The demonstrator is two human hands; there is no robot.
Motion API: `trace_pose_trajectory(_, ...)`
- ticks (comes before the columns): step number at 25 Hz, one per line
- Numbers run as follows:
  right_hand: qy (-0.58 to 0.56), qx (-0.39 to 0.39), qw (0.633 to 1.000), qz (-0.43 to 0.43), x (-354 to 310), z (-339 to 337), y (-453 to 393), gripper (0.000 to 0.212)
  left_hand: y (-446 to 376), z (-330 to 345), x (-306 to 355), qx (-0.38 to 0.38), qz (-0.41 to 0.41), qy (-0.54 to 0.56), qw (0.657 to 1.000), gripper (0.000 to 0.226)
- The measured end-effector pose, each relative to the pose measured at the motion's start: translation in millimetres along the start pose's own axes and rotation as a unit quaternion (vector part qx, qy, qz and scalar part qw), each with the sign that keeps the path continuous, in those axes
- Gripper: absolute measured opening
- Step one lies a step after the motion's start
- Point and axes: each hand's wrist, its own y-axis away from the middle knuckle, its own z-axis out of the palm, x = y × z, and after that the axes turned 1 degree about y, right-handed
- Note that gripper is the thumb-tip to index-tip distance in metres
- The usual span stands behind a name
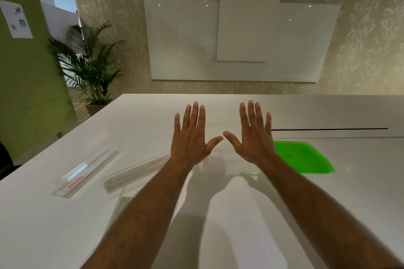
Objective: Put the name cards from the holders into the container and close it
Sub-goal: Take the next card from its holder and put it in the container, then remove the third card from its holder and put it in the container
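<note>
My left hand [190, 135] and my right hand [253, 135] are raised side by side above the white table [65, 225], fingers spread straight, palms down, holding nothing. Below and between them sits a clear plastic container [227, 164], partly hidden by my wrists. A bright green lid [303, 157] lies flat on the table just right of my right wrist. Two clear acrylic name card holders lie at the left: one [85, 173] further left with a red-lettered label, another [135, 172] beside my left forearm. A third clear holder [118, 205] shows faintly under my left forearm.
A dark cable slot [328, 129] runs across the table at the right. White boards [238, 39] hang on the patterned wall beyond the table's far edge. A potted palm [91, 65] stands on the floor at the left, past the table's corner.
</note>
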Motion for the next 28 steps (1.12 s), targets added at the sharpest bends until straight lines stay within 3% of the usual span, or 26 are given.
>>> trace_pose_trajectory(10, -0.031, 0.000, 0.999, -0.037, -37, 12, -1, 0.092, 27, -12, -47, -0.013, -0.053, -0.040, 0.998, 0.104)
trace_pose_trajectory(28, -0.084, -0.052, 0.976, -0.195, -158, 43, -14, 0.085, 91, -35, -154, -0.089, -0.164, -0.105, 0.977, 0.095)
